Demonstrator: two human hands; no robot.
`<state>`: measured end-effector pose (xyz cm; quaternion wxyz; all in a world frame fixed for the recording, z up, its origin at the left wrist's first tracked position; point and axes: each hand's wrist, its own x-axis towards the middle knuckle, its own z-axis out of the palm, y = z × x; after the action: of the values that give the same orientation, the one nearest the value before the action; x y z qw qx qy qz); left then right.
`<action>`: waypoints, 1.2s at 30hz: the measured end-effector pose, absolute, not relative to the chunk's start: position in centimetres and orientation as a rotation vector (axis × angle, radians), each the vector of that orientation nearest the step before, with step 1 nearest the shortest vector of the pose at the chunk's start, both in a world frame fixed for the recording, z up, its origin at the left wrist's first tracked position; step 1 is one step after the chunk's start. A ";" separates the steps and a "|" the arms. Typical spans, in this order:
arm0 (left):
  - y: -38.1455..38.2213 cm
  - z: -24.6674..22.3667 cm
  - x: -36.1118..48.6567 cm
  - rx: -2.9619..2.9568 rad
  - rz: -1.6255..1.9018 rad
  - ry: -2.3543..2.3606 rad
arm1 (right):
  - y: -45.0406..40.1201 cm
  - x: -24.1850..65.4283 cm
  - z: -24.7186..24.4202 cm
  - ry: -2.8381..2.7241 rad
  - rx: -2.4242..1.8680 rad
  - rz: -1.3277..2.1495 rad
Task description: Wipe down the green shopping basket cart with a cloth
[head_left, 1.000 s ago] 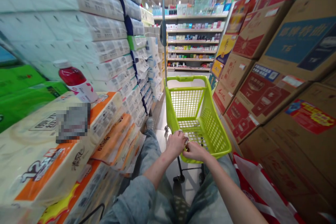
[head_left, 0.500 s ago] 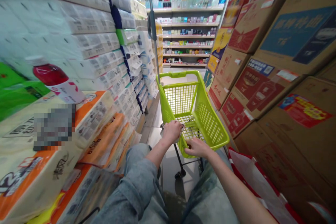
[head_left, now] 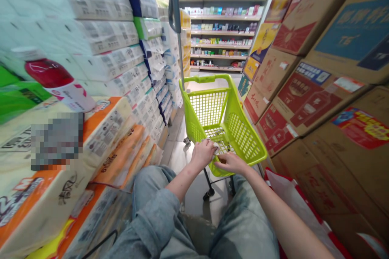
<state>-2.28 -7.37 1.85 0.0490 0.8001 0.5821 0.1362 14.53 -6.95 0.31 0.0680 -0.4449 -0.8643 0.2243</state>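
Note:
A lime-green wheeled shopping basket [head_left: 243,137] stands in the aisle right in front of my knees, and nothing shows through its mesh. My left hand [head_left: 203,153] is closed around the near rim of the basket, pinching a small white scrap against it. My right hand [head_left: 230,162] rests on the same rim just to the right, fingers curled over the edge. Both forearms reach out over my grey-trousered legs, which are bent as if I sit low.
Stacked tissue packs [head_left: 100,48] wall the left side, with a red drink bottle [head_left: 54,83] lying on orange-and-cream packs [head_left: 103,129]. Cardboard cartons [head_left: 306,101] line the right. A red-and-white bag [head_left: 291,206] lies by my right leg. A metal pole [head_left: 175,20] and stocked shelves [head_left: 221,32] are ahead.
The basket has shifted slightly between frames. My hands drew together on its near rim again after being apart half a second ago.

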 end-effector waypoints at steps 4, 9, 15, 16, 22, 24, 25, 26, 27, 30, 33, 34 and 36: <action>-7.6 2.1 -2.3 2.444 0.390 1.748 | -6.9 14.6 0.1 -2.615 -1.398 0.616; -7.7 2.2 -2.4 2.435 0.407 1.752 | -7.2 14.4 0.5 -2.616 -1.440 0.524; -8.0 2.3 -2.3 2.439 0.367 1.740 | -6.9 14.5 0.7 -2.678 -1.428 0.501; -8.0 2.4 -2.3 2.443 0.364 1.738 | -6.8 14.6 0.7 -2.684 -1.434 0.499; -8.2 2.3 -1.8 2.508 0.349 1.674 | -7.0 15.8 1.0 -2.748 -1.434 0.453; -8.4 2.1 -1.7 2.539 0.357 1.641 | -7.3 16.2 1.0 -2.769 -1.449 0.404; -8.4 2.0 -1.7 2.554 0.360 1.623 | -7.5 16.4 0.9 -2.777 -1.459 0.376; -8.4 2.0 -1.8 2.569 0.361 1.605 | -7.7 16.5 0.9 -2.781 -1.472 0.353; -8.3 1.9 -2.0 2.583 0.362 1.594 | -7.9 16.7 0.8 -2.781 -1.487 0.334; -7.4 2.2 -3.2 2.602 0.378 1.644 | -8.4 17.0 0.5 -2.779 -1.515 0.314; -5.4 3.0 -5.0 2.546 0.376 1.793 | -8.6 17.4 0.3 -2.781 -1.518 0.345; -4.6 3.4 -5.6 2.520 0.363 1.839 | -8.7 17.6 0.2 -2.779 -1.520 0.361; -3.5 4.0 -6.2 2.506 0.347 1.887 | -8.7 17.9 0.2 -2.764 -1.528 0.386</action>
<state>-6.22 -3.50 4.03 -0.0074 0.7940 0.5979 0.1098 17.94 -8.69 0.15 -0.0200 -0.4801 -0.8686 0.1213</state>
